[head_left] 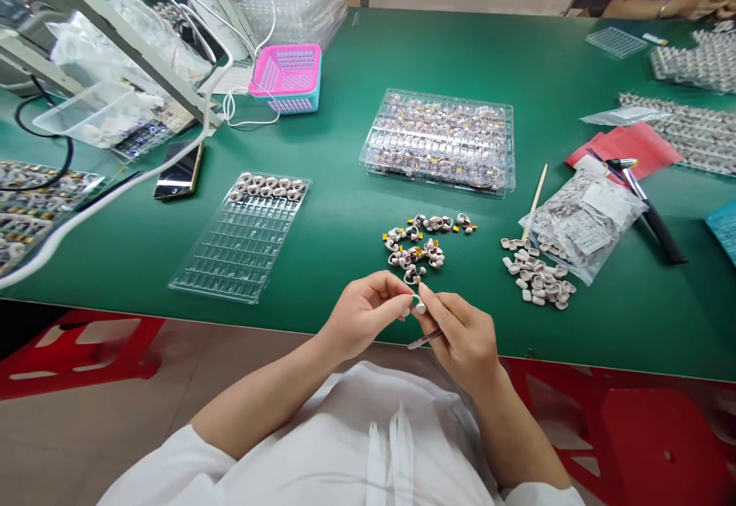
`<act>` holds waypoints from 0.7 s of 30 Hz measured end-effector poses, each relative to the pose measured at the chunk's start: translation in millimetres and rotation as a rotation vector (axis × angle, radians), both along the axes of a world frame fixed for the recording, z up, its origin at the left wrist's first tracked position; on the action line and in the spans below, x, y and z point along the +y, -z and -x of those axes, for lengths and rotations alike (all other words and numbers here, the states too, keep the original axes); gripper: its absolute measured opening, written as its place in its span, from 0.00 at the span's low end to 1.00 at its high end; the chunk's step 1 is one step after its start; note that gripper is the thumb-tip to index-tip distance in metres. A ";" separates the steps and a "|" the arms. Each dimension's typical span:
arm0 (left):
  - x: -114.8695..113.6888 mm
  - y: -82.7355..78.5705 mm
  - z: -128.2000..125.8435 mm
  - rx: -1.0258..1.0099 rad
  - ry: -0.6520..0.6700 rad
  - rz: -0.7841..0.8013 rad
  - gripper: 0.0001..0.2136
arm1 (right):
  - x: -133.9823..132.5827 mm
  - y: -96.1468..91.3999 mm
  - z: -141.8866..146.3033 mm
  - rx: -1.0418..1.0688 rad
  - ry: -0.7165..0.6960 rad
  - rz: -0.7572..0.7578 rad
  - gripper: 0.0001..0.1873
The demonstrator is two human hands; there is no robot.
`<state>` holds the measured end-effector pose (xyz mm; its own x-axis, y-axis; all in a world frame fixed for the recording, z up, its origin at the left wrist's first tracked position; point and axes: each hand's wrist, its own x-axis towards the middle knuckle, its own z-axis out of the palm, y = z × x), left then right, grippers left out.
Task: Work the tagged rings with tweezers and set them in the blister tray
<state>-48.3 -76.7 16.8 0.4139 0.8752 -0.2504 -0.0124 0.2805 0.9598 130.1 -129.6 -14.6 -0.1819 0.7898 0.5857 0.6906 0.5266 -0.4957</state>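
My left hand [368,310] and my right hand [463,333] meet at the near edge of the green table [345,245], both pinched on one small white ring-shaped part [418,305]. A thin metal tool like tweezers [424,339] also lies in my right hand's fingers. Just beyond my fingertips sits a small heap of coil parts with yellow tabs [422,244]. To the right lies a pile of small white caps [537,277]. On the left, a clear compartment tray [241,249] holds one filled row at its far end.
A stack of filled clear trays [440,142] stands mid-table. A plastic bag of parts [580,222], a wooden stick [534,203], a black-handled tool [649,211] and red paper [632,146] lie right. A phone [179,172], pink basket [287,77] and cables sit left. Another person's arm [667,4] is far right.
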 end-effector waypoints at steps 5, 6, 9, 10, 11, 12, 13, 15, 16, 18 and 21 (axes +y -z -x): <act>3.4 7.5 -1.4 -0.130 0.076 0.183 0.08 | -2.2 -1.1 3.4 0.134 -0.063 0.066 0.27; 2.8 9.8 -2.0 -0.155 0.090 0.210 0.08 | -2.8 -0.9 4.4 0.155 -0.067 0.077 0.26; 0.0 15.6 -2.6 -0.192 0.117 0.285 0.08 | -4.5 0.6 6.4 0.196 -0.055 0.099 0.22; -0.7 16.7 -2.1 -0.191 0.127 0.297 0.08 | -5.0 1.2 6.5 0.202 -0.050 0.098 0.21; -1.3 17.1 -1.2 -0.189 0.142 0.298 0.07 | -5.3 1.7 6.2 0.205 -0.047 0.094 0.20; -1.7 16.9 0.0 -0.193 0.155 0.289 0.07 | -5.5 2.0 5.7 0.207 -0.044 0.091 0.20; -2.0 16.2 1.5 -0.206 0.167 0.274 0.07 | -5.6 2.1 4.9 0.207 -0.043 0.087 0.19; -2.4 13.6 4.4 -0.268 0.201 0.242 0.14 | -5.8 1.7 3.4 0.212 -0.041 0.075 0.19; -2.7 12.2 5.5 -0.303 0.225 0.234 0.19 | -6.0 1.4 2.9 0.213 -0.045 0.070 0.19; -3.5 9.6 6.4 -0.336 0.285 0.227 0.26 | -6.8 0.7 2.9 0.211 -0.062 0.063 0.18; -4.6 7.5 4.9 -0.256 0.326 0.161 0.25 | -8.3 0.5 4.8 0.197 -0.086 0.049 0.15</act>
